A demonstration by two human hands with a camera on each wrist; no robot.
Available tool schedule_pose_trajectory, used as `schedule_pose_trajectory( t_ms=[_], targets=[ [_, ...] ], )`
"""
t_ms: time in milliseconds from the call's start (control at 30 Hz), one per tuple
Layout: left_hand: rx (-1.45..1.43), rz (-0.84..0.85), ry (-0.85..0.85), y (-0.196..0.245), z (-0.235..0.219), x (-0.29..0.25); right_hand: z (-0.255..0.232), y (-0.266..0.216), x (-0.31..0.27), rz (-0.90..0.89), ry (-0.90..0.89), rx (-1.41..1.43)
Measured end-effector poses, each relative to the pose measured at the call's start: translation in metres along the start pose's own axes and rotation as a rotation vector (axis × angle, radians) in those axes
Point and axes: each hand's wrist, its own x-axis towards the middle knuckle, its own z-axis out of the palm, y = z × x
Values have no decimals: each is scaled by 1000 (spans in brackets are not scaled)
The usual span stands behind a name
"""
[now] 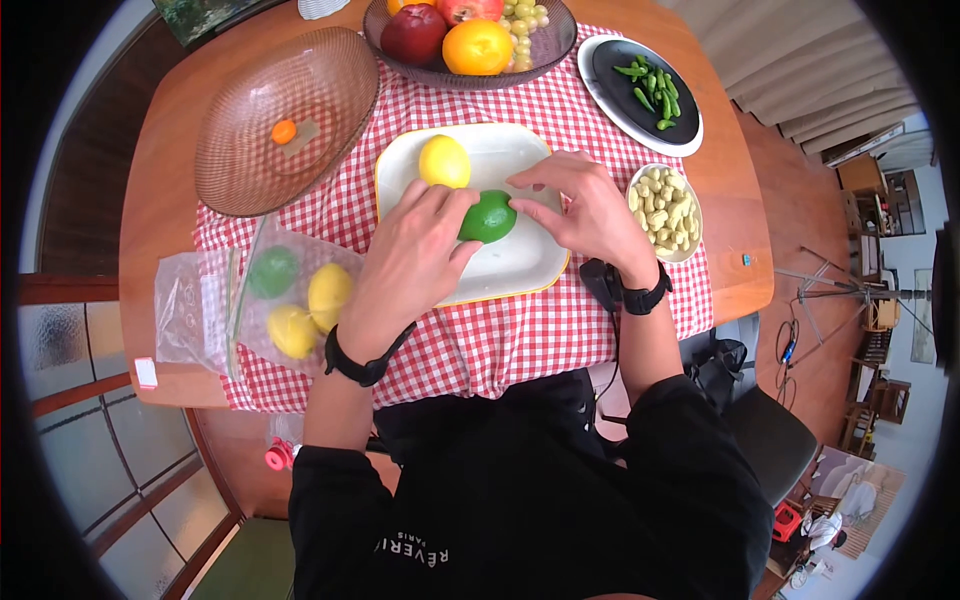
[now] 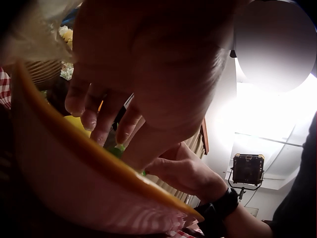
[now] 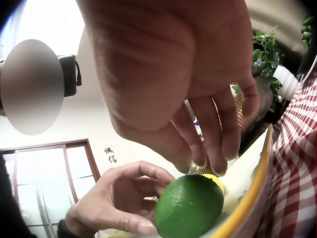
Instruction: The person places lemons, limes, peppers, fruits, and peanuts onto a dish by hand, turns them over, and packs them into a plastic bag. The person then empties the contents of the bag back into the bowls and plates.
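Observation:
A green lime (image 1: 490, 217) is over the white, yellow-rimmed enamel tray (image 1: 515, 272). My left hand (image 1: 415, 240) holds the lime from its left side, thumb and fingers bent about it, as the right wrist view also shows. On the other side my right hand (image 1: 590, 205) has its fingers loosely extended, the thumb tip right at the lime's edge. A yellow lemon (image 1: 444, 161) sits in the tray just behind the left fingers. In the left wrist view the tray's wall (image 2: 94, 183) hides most of the lime.
Left of the tray lies a clear zip bag (image 1: 250, 340) with two lemons and a green fruit. Behind it stands a brown basket (image 1: 240, 120) with a small orange fruit. A fruit bowl (image 1: 385, 60), a plate of green peppers (image 1: 690, 140) and a bowl of peanuts (image 1: 664, 212) surround the tray.

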Motion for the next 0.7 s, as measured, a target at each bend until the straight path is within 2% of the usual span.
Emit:
schedule_pose_trajectory(
  t_ms=[167,367,467,567,700],
  targets=[
    [15,51,56,-2,2,-2,0,-1,0,-51,-54,51],
    [32,41,-20,-1,5,-3,8,7,1,-97,-60,50],
    [25,41,27,7,0,1,7,10,0,-81,-40,68],
    [35,87,116,9,1,3,10,18,-2,-140,-105,-24],
    [38,100,91,12,5,2,4,15,-4,-123,-97,-42]
  ],
)
